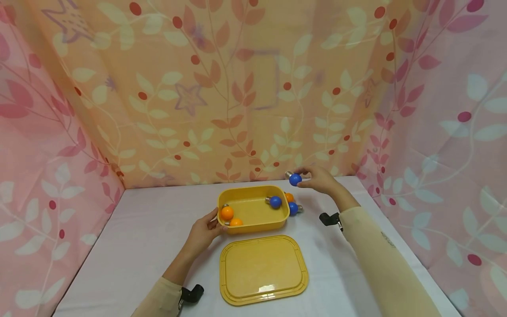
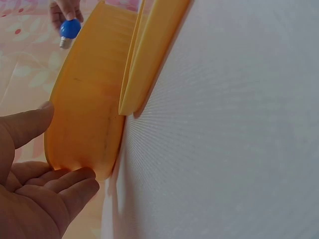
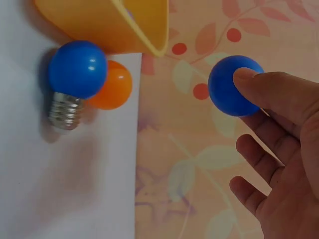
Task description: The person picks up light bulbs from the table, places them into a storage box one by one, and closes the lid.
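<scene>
A yellow plastic box [image 1: 253,227] stands open on the table. Inside it, two orange light bulbs [image 1: 227,213] lie at the left and a blue light bulb [image 1: 275,202] at the right. My left hand [image 1: 202,233] holds the box by its left front corner, with thumb and fingers [image 2: 75,181] on the outer walls. Above and to the right of the box, my right hand [image 1: 320,179] pinches another blue light bulb [image 3: 234,85] between thumb and fingers, its metal base pointing left in the head view.
Against the box's right side, outside it, lie a blue bulb [image 3: 78,69] and an orange bulb [image 3: 115,85]. The flat yellow lid [image 1: 263,269] lies on the white tablecloth [image 1: 158,215] in front of the box. Flowered curtains [image 1: 222,88] enclose the back and sides.
</scene>
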The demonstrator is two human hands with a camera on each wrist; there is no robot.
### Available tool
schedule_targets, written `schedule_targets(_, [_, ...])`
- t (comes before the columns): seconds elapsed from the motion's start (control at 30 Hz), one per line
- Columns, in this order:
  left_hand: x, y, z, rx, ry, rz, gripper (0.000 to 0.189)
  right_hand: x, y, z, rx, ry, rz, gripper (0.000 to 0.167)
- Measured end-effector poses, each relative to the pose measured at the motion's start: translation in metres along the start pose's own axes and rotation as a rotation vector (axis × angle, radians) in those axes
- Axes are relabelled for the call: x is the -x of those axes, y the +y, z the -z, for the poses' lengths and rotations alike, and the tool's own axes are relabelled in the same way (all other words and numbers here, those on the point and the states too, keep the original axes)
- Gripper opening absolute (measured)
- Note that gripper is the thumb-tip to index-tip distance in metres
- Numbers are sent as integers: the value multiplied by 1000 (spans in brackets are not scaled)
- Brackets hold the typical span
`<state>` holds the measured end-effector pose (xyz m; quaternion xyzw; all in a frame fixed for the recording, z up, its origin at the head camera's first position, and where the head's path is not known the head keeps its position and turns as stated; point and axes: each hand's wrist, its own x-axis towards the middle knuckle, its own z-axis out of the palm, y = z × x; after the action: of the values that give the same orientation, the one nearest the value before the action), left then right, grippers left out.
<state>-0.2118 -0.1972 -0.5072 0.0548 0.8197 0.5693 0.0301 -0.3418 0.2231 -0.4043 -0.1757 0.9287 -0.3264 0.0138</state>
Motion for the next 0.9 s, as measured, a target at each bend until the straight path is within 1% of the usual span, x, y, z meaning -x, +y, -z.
schedule_targets(0.07, [0, 0, 0, 2, 0, 7, 86, -3, -8, 1, 14, -28, -8, 42])
schedule_targets(0.2, [0, 0, -1, -8, 5, 15, 86, -11, -21, 2, 33, -75, 21, 39])
schedule_targets(0.43, [0, 2, -3, 7, 10, 17, 86, -25, -40, -1, 45, -182, 146, 36])
schedule_targets(0.5, [-1, 2, -4, 9, 10, 10, 84, -29, -46, -3, 36, -212, 163, 36])
schedule_targets(0.63, [-2, 3, -4, 19, 9, 7, 82, -37, -55, -10, 64, -270, 181, 36])
schedule_targets(0.8, [-2, 3, -4, 19, 13, 2, 82, -48, -67, -24, 159, -323, 221, 38])
schedule_targets(0.9, [-1, 2, -4, 13, 15, 4, 83, -54, -73, -33, 189, -364, 249, 40])
